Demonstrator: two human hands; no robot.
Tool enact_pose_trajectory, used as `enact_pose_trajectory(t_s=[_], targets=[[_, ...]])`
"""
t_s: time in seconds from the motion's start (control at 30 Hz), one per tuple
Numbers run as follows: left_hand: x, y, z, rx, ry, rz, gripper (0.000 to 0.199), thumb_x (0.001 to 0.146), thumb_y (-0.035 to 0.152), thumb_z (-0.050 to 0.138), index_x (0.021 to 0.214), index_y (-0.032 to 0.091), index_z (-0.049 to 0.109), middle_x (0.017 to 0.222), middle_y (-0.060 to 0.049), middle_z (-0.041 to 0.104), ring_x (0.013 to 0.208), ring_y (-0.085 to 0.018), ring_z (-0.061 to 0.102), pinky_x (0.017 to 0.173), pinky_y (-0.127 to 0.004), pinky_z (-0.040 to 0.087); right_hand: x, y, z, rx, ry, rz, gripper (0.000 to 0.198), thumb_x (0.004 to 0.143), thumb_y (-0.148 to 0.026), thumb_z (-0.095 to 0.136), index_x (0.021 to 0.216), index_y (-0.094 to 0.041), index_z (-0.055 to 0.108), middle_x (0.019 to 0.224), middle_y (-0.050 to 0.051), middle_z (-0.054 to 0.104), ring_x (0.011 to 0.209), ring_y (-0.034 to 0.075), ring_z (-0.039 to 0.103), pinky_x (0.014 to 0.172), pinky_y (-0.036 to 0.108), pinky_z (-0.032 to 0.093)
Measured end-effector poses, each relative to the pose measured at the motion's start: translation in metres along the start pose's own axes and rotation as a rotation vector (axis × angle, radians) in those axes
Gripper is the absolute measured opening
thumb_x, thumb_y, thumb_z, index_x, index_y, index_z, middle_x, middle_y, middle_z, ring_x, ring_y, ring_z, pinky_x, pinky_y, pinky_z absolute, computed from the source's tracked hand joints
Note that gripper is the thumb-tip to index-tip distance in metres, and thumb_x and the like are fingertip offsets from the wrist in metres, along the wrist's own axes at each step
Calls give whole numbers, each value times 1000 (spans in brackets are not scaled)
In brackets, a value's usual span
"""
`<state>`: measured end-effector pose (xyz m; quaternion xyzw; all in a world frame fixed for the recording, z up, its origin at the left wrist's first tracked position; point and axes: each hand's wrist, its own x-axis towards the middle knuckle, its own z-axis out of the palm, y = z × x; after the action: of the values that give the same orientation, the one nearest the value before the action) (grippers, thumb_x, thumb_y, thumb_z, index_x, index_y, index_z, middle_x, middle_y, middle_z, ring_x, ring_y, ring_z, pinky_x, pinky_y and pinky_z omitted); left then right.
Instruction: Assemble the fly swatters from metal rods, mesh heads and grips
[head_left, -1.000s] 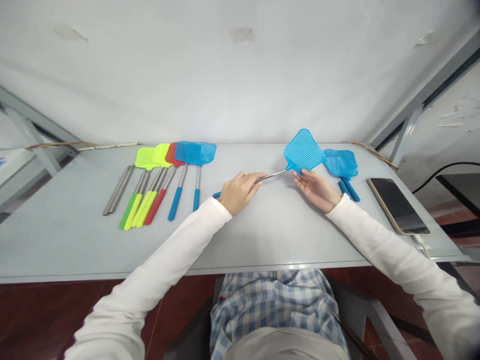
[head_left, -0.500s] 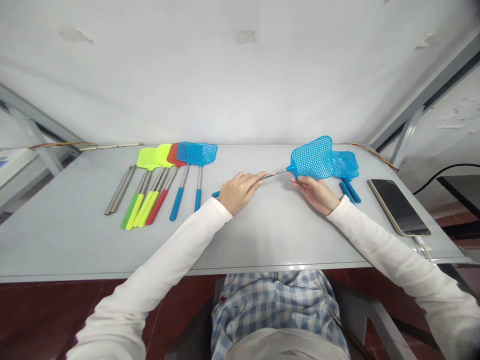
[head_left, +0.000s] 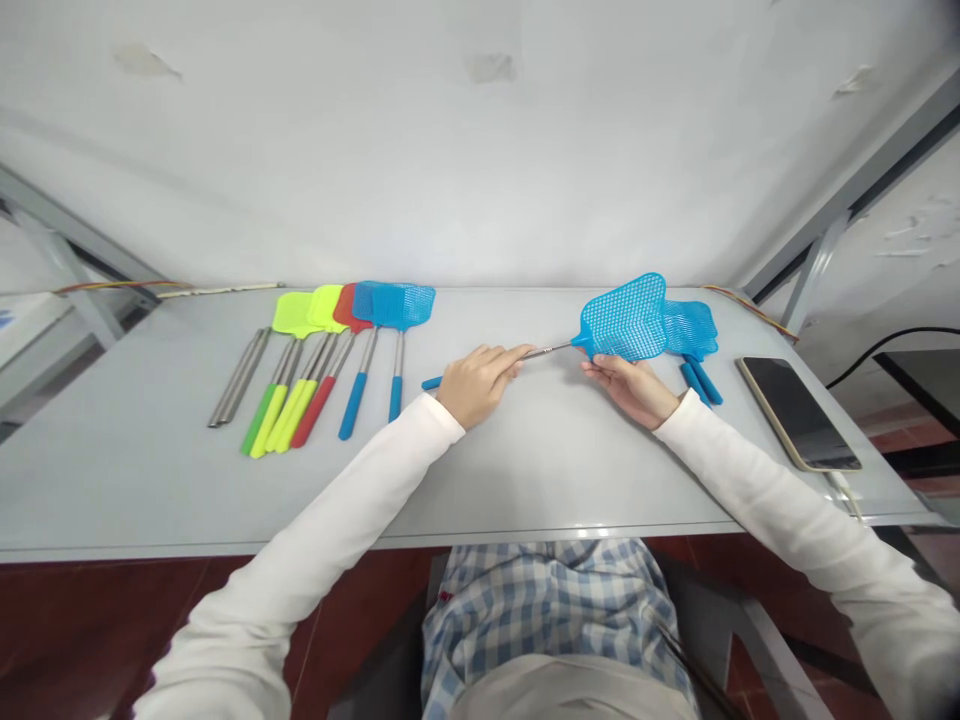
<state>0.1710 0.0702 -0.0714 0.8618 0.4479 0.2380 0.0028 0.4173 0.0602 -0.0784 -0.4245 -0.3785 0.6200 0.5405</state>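
My left hand (head_left: 477,386) is closed around the metal shaft of a blue fly swatter (head_left: 624,318). The swatter's blue handle end pokes out to the left of that hand. At the lower edge of the swatter's perforated head, my right hand (head_left: 631,388) pinches with its thumb uppermost; its other fingers are partly hidden. Behind the head, to the right, lie more blue swatter heads (head_left: 691,328), with blue handles (head_left: 703,382) just below them. To the left rests a row of fly swatters with yellow-green (head_left: 295,314), red (head_left: 346,306) and blue (head_left: 405,306) heads.
Several bare metal tubes (head_left: 240,378) lie at the left end of the grey table (head_left: 517,480). A phone (head_left: 799,414) with a cable sits on the right. The white wall (head_left: 480,180) rises along the back edge, with metal frame bars (head_left: 817,225) at the sides.
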Motion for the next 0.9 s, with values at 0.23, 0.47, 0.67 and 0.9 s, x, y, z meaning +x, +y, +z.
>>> enact_pose_trajectory(t_s=[0.23, 0.47, 0.67, 0.9], targets=[[-3, -2, 0, -11, 60, 70, 40, 100, 24, 36, 130, 25, 62, 89, -2, 73, 86, -15, 64, 63, -24, 42, -1, -3, 0, -94, -119, -38, 27, 65, -40, 84, 83, -24, 72, 96, 2, 75, 89, 20, 71, 98, 42, 52], [-1, -6, -2, 20, 150, 100, 41, 101, 32, 34, 124, 20, 66, 91, -5, 74, 86, -16, 65, 67, -25, 43, 7, -23, -10, -155, -165, -155, 46, 70, -57, 75, 107, -30, 69, 122, 1, 70, 122, 26, 61, 101, 44, 50], [1, -13, -8, 139, 136, 168, 39, 101, 35, 37, 122, 24, 68, 86, -4, 73, 80, -17, 64, 58, -27, 38, 16, -34, -30, -260, -57, -266, 47, 65, -59, 80, 96, -25, 71, 107, 5, 75, 109, 29, 68, 95, 47, 55], [-1, -11, -4, 182, 67, 218, 40, 98, 23, 35, 120, 25, 69, 83, -6, 72, 77, -16, 64, 48, -28, 29, 7, -24, -23, -475, 36, -286, 43, 63, -59, 81, 85, -24, 70, 96, 5, 77, 92, 27, 72, 90, 47, 60]])
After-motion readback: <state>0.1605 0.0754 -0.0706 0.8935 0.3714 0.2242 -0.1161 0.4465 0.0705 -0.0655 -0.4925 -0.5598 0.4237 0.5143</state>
